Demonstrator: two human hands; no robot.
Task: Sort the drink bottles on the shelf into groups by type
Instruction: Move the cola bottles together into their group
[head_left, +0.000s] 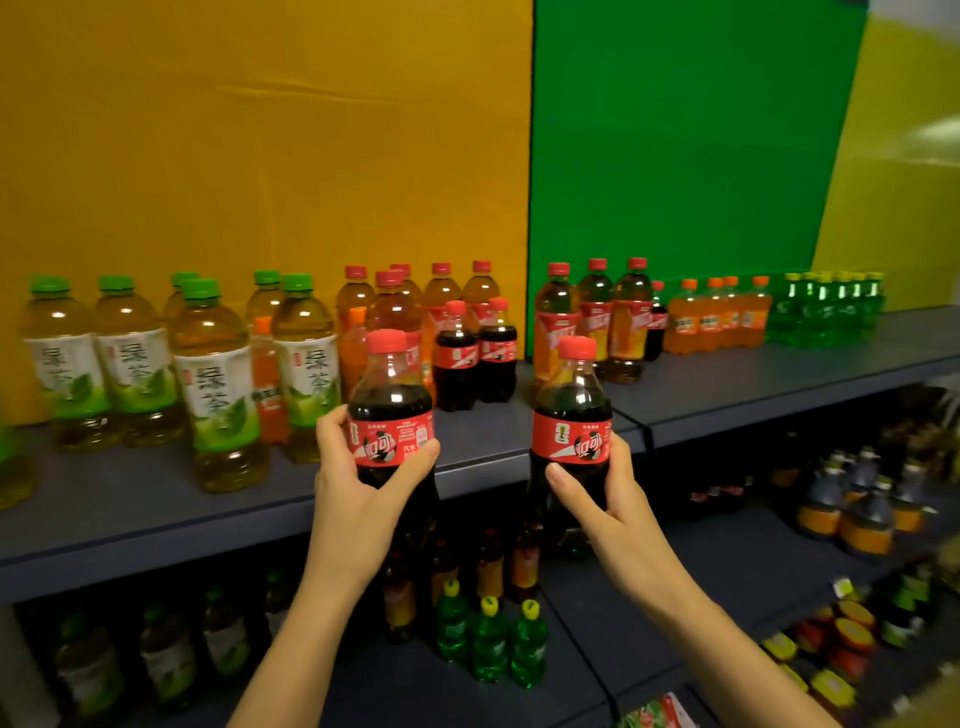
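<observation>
Head view. Behind the bottles stand an orange panel (260, 130) and a green panel (675, 130). The grey top shelf (130, 499) carries the drinks in partial groups, from the viewer's left across:

- green tea bottles (218, 384);
- amber red-capped bottles (441, 291);
- orange soda bottles (717, 322);
- green soda bottles (826, 312), at the far end.

A lone orange bottle (267, 379) stands among the green teas. Two small cola bottles (475, 358) stand side by side in front of the amber bottles, near the seam between the panels.

Two more colas are held upright in front of the shelf edge, clear of its surface. The left hand (358, 483) wraps fingers and thumb round the label band of the left cola bottle (389, 395). The right hand (602, 493) grips the right cola bottle (571, 410) in the same way.

The step in hand appears to be adding both colas to the pair on the shelf. It would go best if each bottle were lifted over the shelf lip, kept vertical, and set down just beside the standing pair. The bare shelf in front of that pair leaves room, and neither bottle should nudge the amber bottles behind.

The green tea labels read 绿茶. The red cola labels carry white characters that seem to read 可口; the smaller print is illegible.
</observation>
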